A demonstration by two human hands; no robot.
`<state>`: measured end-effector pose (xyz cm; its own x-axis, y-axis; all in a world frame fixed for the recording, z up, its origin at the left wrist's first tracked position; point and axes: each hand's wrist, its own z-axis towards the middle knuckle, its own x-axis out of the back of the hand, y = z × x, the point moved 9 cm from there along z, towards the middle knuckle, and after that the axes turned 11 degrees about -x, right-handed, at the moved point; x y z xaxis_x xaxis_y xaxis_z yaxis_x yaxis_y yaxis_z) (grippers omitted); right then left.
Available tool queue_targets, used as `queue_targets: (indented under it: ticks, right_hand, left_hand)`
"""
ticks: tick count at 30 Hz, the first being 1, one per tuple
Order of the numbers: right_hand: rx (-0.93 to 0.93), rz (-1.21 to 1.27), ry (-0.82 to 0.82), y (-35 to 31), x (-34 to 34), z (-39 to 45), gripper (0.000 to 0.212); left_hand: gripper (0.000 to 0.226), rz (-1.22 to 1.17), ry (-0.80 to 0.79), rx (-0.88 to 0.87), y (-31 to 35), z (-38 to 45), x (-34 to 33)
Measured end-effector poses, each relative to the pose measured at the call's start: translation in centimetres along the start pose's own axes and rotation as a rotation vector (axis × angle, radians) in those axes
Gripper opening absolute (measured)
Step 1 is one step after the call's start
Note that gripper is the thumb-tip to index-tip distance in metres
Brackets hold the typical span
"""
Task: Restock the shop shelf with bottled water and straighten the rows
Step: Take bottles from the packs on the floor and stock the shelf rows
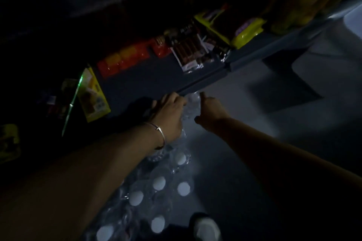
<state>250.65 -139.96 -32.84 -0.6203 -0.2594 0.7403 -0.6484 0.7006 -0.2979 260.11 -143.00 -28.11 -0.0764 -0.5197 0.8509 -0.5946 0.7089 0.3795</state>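
Reaching in at the centre of the frame, your left hand (168, 111) curls over the top of a clear water bottle (193, 103) while your right hand (210, 111) sits just beside it with thumb up and forefinger out, though in this dim light you cannot tell how firm either grip is. Pushed blind, that bottle could catch the shelf edge (203, 82) right above it and tip into the white-capped bottle rows (158, 184) running toward the lower middle. Snack packs (125, 60) crowd the shelf at upper centre, and a yellow box (94, 96) leans at the left.
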Motion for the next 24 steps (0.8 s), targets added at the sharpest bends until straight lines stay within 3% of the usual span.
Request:
queue_targets:
  ticks: [5,10,15,19,24]
  right_hand:
    - [-0.048,0.195,0.075,1.1,-2.5,4.9,0.079]
    - [-0.013,0.379,0.061,1.5,-4.2,6.8,0.066]
    - [0.034,0.390,0.133,1.7,-3.3,5.5,0.059]
    - [0.083,0.270,0.124,1.2,0.6,1.5,0.063]
    - [0.205,0.100,0.044,-2.3,11.4,-7.6,0.071]
  left_hand:
    - [0.047,0.006,0.099,0.020,-2.7,3.1,-3.1]
    - [0.046,0.012,0.131,0.001,-4.5,4.4,-4.6]
    - [0.048,0.028,0.136,-0.007,-4.3,4.1,-3.6]
    - [0.051,0.051,0.063,-0.008,-2.1,2.5,-0.1]
    - [0.063,0.058,-0.088,0.011,3.2,-1.1,8.4]
